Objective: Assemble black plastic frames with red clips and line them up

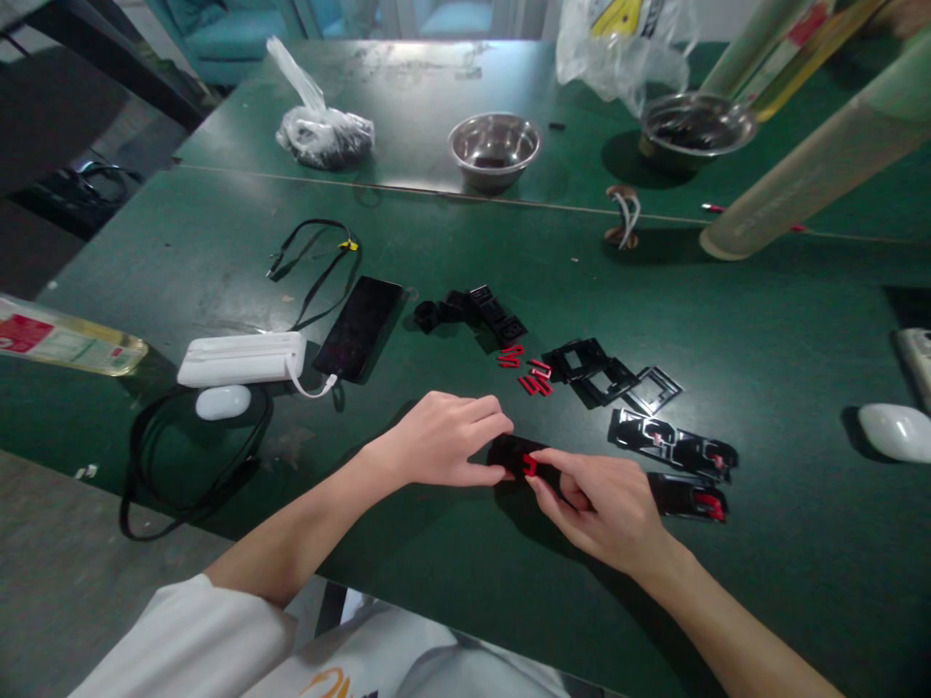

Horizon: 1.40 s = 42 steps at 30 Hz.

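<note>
My left hand [458, 441] grips the left end of a black plastic part [513, 454] lying near the table's front edge. Between the thumb and forefinger of my right hand [596, 494] is a small red clip [529, 465], set against the top of that black part. Just beyond, several loose red clips [534, 378] lie in a cluster. Black square frames [607, 378] are strewn to their right. Beside my right hand rest glossy black pieces [673, 444], and another black piece [690, 496] with red on its end is partly hidden by the hand.
Further black parts [495, 315] lie ahead, near a phone [362, 328] cabled to a white power bank [241, 359]. Metal bowls [495, 145] and a bagged bundle [327, 136] stand at the back. A thick tube [807, 165] and a white mouse [894, 431] are on the right.
</note>
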Tool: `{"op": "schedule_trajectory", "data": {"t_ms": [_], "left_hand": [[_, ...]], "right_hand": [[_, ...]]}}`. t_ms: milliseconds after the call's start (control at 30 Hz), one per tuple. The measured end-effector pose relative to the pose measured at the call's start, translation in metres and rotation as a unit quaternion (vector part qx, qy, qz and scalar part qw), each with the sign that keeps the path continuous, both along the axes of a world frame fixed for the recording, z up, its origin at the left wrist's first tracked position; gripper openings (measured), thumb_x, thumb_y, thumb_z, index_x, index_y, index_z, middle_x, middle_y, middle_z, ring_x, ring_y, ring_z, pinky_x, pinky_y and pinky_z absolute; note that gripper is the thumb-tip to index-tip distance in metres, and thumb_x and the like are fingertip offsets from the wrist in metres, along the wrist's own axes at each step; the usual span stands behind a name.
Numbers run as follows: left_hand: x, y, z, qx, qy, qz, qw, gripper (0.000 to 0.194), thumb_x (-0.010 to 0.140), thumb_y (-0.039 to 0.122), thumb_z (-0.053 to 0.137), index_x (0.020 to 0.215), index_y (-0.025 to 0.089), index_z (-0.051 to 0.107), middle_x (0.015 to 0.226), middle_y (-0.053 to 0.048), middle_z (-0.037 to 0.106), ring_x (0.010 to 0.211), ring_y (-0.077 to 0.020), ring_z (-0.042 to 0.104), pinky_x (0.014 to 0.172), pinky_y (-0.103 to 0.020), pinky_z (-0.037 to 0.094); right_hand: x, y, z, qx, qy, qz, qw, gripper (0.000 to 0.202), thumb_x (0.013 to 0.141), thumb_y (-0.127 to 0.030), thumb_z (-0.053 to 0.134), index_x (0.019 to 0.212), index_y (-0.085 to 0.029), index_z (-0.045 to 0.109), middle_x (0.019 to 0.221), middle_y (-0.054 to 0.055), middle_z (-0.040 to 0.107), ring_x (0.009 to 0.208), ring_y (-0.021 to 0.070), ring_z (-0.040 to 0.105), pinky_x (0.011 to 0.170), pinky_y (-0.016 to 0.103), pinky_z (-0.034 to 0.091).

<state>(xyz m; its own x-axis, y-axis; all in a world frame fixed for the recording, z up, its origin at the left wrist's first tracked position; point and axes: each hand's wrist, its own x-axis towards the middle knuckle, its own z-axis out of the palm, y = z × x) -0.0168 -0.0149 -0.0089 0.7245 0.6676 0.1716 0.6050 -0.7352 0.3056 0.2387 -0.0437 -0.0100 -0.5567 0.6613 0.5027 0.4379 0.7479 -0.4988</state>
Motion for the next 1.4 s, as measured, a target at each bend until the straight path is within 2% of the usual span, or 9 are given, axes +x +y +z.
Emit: {"op": "schedule_trajectory", "data": {"t_ms": [200, 1067, 1400], "left_hand": [[0.0006, 0.0003, -0.0009, -0.004, 0.005, 0.000, 1.000, 0.034, 0.097, 0.051, 0.067, 0.112, 0.020, 0.067, 0.106, -0.003, 0.073, 0.084, -0.0167, 0.072, 0.066, -0.030, 0.045], [0.0009, -0.0001, 0.0004, 0.009, -0.002, 0.001, 1.000, 0.033, 0.097, 0.049, 0.068, 0.110, 0.019, 0.067, 0.104, -0.002, 0.073, 0.083, -0.0164, 0.072, 0.065, -0.030, 0.044], [0.0007, -0.0006, -0.0002, 0.018, -0.016, -0.001, 1.000, 0.032, 0.097, 0.049, 0.068, 0.109, 0.019, 0.067, 0.103, -0.001, 0.072, 0.082, -0.0164, 0.072, 0.064, -0.030, 0.044]], "right_hand": [[-0.0008, 0.0002, 0.0000, 0.001, 0.001, -0.005, 1.000, 0.016, 0.099, -0.018, 0.068, 0.115, -0.017, 0.069, 0.056, -0.010, 0.054, 0.044, 0.0069, 0.051, 0.051, 0.022, 0.040], [0.0002, -0.0005, -0.0052, -0.005, -0.007, 0.000, 1.000, 0.018, 0.099, -0.016, 0.071, 0.116, -0.012, 0.067, 0.060, -0.010, 0.048, 0.047, 0.0063, 0.047, 0.054, 0.023, 0.040], [0.0004, -0.0009, -0.0063, -0.010, -0.011, 0.000, 1.000, 0.018, 0.099, -0.017, 0.070, 0.116, -0.012, 0.067, 0.061, -0.010, 0.050, 0.046, 0.0063, 0.047, 0.054, 0.022, 0.040]]}}
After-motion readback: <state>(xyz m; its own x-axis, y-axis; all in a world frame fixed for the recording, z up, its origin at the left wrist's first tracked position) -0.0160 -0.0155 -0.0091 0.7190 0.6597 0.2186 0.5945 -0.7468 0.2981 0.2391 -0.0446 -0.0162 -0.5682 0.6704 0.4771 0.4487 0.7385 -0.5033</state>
